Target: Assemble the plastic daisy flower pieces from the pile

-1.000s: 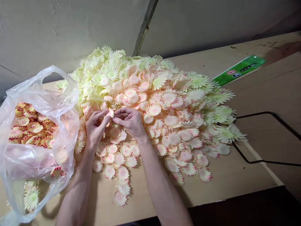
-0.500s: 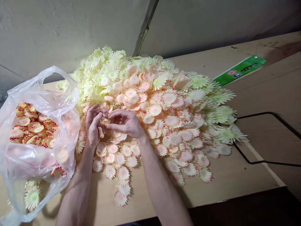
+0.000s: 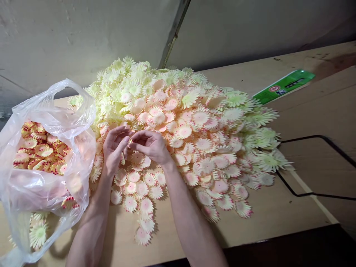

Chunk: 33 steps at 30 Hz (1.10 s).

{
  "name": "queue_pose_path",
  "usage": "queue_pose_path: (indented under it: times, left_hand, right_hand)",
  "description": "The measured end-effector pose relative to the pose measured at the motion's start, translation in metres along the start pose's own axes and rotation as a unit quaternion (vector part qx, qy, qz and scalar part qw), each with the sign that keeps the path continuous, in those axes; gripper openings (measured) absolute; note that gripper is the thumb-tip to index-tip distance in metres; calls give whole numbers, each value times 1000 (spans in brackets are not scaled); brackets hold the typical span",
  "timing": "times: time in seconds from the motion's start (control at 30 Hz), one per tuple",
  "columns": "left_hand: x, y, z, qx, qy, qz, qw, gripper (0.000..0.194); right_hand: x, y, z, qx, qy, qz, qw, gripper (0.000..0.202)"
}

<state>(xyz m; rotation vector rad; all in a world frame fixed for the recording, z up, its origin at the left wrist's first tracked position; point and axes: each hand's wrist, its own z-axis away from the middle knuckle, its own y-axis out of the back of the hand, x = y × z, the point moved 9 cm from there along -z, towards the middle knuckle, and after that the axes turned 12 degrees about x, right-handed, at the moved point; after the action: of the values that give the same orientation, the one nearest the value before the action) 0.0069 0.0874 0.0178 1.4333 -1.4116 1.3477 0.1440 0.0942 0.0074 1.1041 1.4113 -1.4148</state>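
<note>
My left hand and my right hand meet over the near left part of a large heap of artificial flower heads. The fingers of both are closed in a pinch on one small flower head, of which only a bit of yellowish, red-tipped edge shows. My fingers hide the rest of it. Under my hands lie more pale pink flower heads with red-tipped petals. The far and right sides of the heap are pale green-white.
To the left stands an opened clear plastic bag holding yellow-red flower heads. A green packet and a bent black wire frame lie right on the wooden table. A grey wall rises behind.
My hands have drawn closer together, the left one shifting slightly right. The flower head between them, seen face-on before, is now mostly covered by my fingers.
</note>
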Motion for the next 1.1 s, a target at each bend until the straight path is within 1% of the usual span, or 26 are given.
queue_pose_path:
  times: [0.07,0.13,0.17,0.23,0.33,0.5,0.6,0.7,0.8,0.93,1.1]
  left_hand:
    - [6,2,0,21,-28,-1,999,37]
    - [12,3,0,38,-53,-16,998,33]
    - [14,3,1,40,-61,-30,997,31]
    - [17,0,1,33,-71,-59,995,30]
    - [15,-1,-1,25,-72,-78,994,32]
    - [5,3,-2,33,-47,-70,996,37]
    - [-3,6,-1,45,-3,-46,998,43]
    - [-9,8,1,57,43,-20,997,44]
    - [-9,10,1,66,49,-5,997,41]
    - [-11,12,0,69,59,14,996,36]
    - [-16,18,1,91,79,20,993,38]
  right_hand:
    - [-3,10,-3,51,12,-21,998,32]
    - [-5,18,-4,83,26,-39,995,32]
    - [-5,20,-5,87,31,-47,995,32]
    - [-4,19,-6,74,34,-56,995,29]
    - [-2,16,-6,64,39,-46,996,25]
    - [-7,14,-4,59,48,-59,995,19]
    - [-9,11,-2,36,38,-80,995,18]
    - [-9,9,-1,20,23,-97,995,18]
    - [-8,8,-2,20,13,-108,994,18]
    - [-9,11,-3,36,21,-111,993,16]
    - [-6,10,-3,33,15,-94,995,17]
